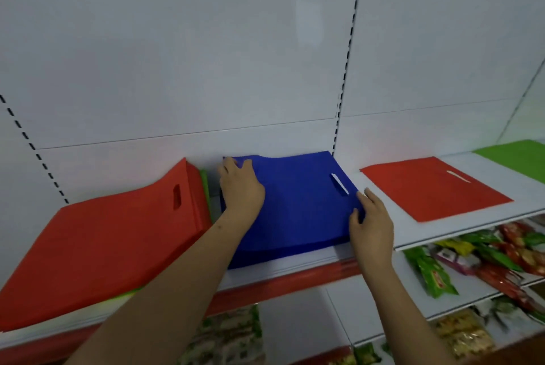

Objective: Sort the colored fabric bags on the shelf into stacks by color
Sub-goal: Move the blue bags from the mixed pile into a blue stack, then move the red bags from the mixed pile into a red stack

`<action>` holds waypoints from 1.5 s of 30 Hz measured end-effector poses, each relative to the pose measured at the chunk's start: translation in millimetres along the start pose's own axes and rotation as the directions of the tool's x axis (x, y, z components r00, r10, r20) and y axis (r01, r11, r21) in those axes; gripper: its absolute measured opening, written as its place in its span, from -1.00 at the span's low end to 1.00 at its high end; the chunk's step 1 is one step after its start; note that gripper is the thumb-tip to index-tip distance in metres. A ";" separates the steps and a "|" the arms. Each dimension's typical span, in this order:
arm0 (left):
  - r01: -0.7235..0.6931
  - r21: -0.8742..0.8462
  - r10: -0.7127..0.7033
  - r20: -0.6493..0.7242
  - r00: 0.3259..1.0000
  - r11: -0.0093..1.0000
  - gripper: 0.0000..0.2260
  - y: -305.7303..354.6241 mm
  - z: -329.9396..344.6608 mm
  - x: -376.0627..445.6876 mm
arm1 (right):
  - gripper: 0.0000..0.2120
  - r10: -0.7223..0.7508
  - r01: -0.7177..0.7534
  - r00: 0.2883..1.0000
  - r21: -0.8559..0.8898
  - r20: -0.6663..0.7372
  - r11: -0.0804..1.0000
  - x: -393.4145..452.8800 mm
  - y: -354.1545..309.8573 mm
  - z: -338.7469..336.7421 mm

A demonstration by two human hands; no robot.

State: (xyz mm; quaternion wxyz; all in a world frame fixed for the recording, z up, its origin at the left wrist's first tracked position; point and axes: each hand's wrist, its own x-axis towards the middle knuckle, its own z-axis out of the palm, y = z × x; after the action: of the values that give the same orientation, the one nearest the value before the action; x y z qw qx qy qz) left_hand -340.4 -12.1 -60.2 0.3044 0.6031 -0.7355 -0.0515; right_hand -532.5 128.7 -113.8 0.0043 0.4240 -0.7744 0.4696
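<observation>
Nearest, tilted on the white metal shelf (442,227): unsorted red-topped pile of flat fabric bags (106,242), green edges showing beneath. Centre: flat blue fabric bag stack (298,205), pressed at its far left corner by left hand (240,187), fingers spread flat; pinched at its right edge by right hand (372,221), thumb tucked under. Right: single red fabric bag (436,187), then green fabric bag (519,159). Step in hand, judged: squaring blue stack. Next: release, return to unsorted pile, lift top red bag, carry across to red.

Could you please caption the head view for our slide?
Both hands, left hand and right hand, position a blue bag on the shelf.
</observation>
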 end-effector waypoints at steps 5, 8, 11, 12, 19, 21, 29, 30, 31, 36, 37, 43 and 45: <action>0.101 0.062 -0.108 0.121 0.987 0.993 -0.60 -16.8 34.0 -17.2 | -0.58 0.065 -0.060 0.996 -0.073 0.059 0.996 -7.5 15.8 11.0; 0.188 0.063 -0.198 0.202 0.959 0.980 -0.58 -26.0 40.9 -22.4 | -0.56 0.113 -0.107 0.990 -0.069 0.085 0.992 -7.0 15.9 9.6; 0.208 0.059 -0.216 0.183 0.959 0.976 -0.61 -31.3 42.2 -21.6 | -0.59 0.115 -0.109 0.989 -0.073 0.090 0.991 -6.1 16.6 8.4; 0.218 0.059 -0.226 0.183 0.957 0.974 -0.62 -32.1 41.7 -20.9 | -0.62 0.114 -0.107 0.989 -0.069 0.096 0.992 -5.6 15.9 8.7; 0.249 -0.013 -0.240 0.225 0.944 0.968 -0.64 -30.7 41.0 -24.1 | -0.89 0.003 0.017 0.994 -0.182 0.107 0.983 2.9 23.7 20.2; 0.209 -0.093 -0.182 0.235 0.955 0.973 -0.53 -24.2 34.2 -28.8 | -0.83 -0.024 0.031 0.999 -0.199 0.035 0.979 2.4 19.0 20.1; -0.253 -0.383 0.264 -0.025 0.964 0.888 -0.61 -17.6 -68.6 -84.2 | -0.51 -0.131 0.137 0.990 0.159 -0.048 0.978 -7.9 -88.4 39.8; -0.277 -0.391 0.259 -0.100 0.961 0.878 -0.64 -28.9 -80.9 -87.2 | -0.51 -0.169 0.167 0.986 0.214 -0.012 0.962 -11.9 -107.9 46.1; -0.288 -0.380 0.239 -0.172 0.956 0.879 -0.68 -42.2 -92.3 -89.4 | -0.51 -0.214 0.198 0.976 0.260 0.033 0.945 -15.9 -126.7 53.6; -0.100 -0.258 -0.005 -0.381 0.925 0.961 -0.70 -133.4 -130.6 -99.4 | -0.55 -0.545 0.478 0.789 0.272 0.284 0.835 -23.3 -211.9 116.6; -0.024 -0.215 -0.063 -0.389 0.919 0.976 -0.68 -153.8 -134.5 -104.1 | -0.53 -0.604 0.561 0.724 0.226 0.332 0.797 -22.0 -227.0 132.1; 0.496 0.202 -0.444 -0.254 0.859 0.844 -0.43 -250.4 -133.1 -148.6 | -0.28 -0.485 0.746 0.500 -0.072 0.717 0.662 -4.1 -250.0 214.7; 0.525 0.164 -0.498 -0.179 0.848 0.835 -0.34 -266.7 -127.1 -160.0 | -0.27 -0.442 0.726 0.510 -0.093 0.738 0.682 -6.4 -243.9 228.2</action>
State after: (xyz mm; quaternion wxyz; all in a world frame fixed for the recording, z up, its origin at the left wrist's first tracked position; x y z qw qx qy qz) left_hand -33.4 100.7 -137.2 0.2618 0.8083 -0.5271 -0.0154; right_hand -277.8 -82.6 -67.4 -0.0241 0.7916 -0.6038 0.0906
